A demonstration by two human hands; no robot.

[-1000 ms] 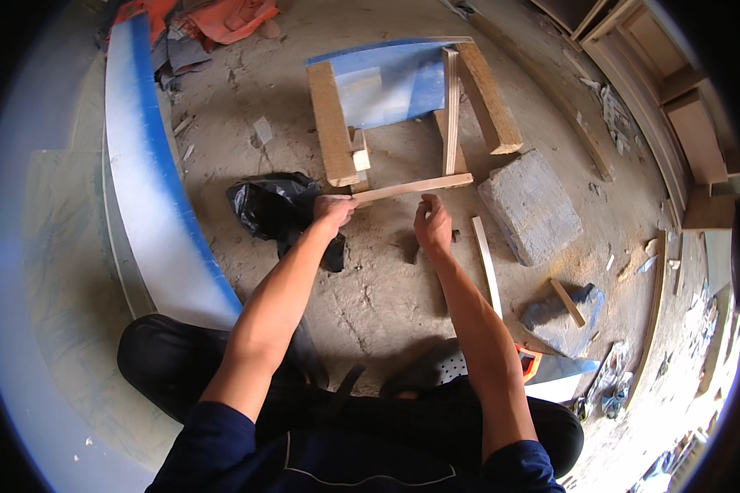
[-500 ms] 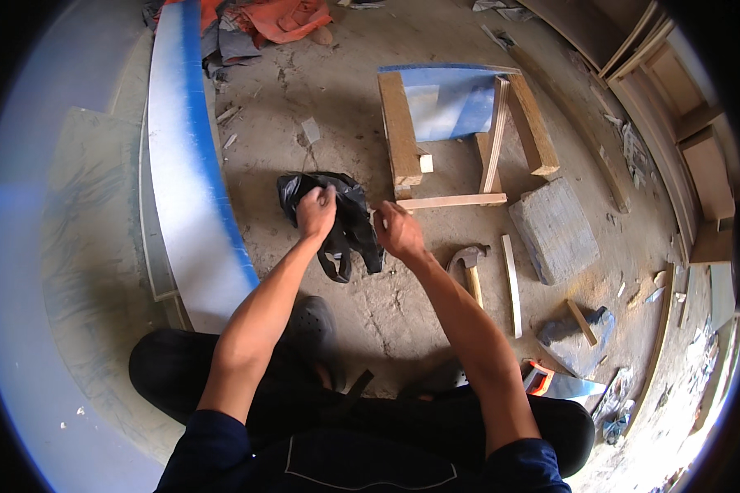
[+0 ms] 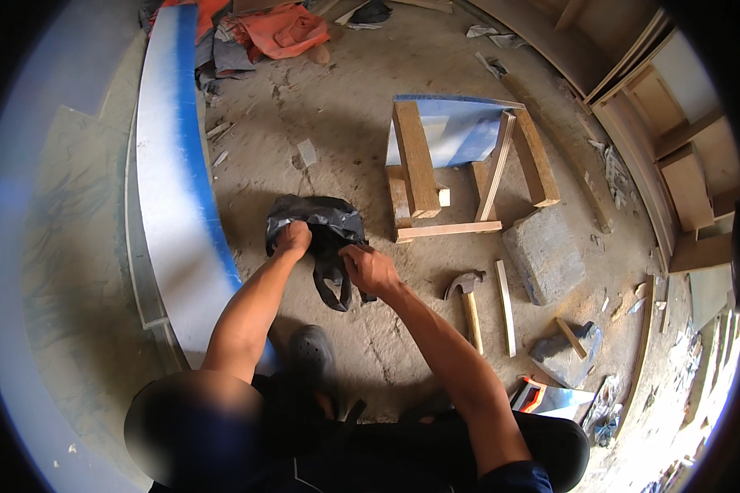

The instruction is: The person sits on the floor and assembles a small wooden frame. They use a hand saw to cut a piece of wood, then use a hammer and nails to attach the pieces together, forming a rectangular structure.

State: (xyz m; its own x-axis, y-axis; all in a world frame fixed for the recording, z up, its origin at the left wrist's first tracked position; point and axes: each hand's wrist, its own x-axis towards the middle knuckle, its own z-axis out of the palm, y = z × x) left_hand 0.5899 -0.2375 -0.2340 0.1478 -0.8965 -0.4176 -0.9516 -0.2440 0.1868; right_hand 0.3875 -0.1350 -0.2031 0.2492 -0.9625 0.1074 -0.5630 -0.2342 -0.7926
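Note:
A black plastic bag (image 3: 329,215) rests on the concrete floor in front of me, its mouth partly spread and its loop handles hanging toward me. My left hand (image 3: 293,238) is closed on the near left side of the bag's rim. On the other side, my right hand (image 3: 370,269) has its fingers curled round the bag's edge by a handle. What lies inside the bag cannot be made out. To the right of my right hand lies a claw hammer (image 3: 470,316) with a wooden handle, beside a thin wooden strip (image 3: 506,308).
Beyond my right hand stands a small wooden frame (image 3: 417,160) with a blue-white panel. A concrete block (image 3: 544,255), a stone (image 3: 569,360) and a handsaw (image 3: 561,401) lie at right. A long white-blue board (image 3: 173,181) runs along the left. Orange cloth (image 3: 284,31) is heaped far off.
My view has shifted, so the floor things sit lower. My right hand has moved left, closer to my left hand, and the bag's mouth looks wider.

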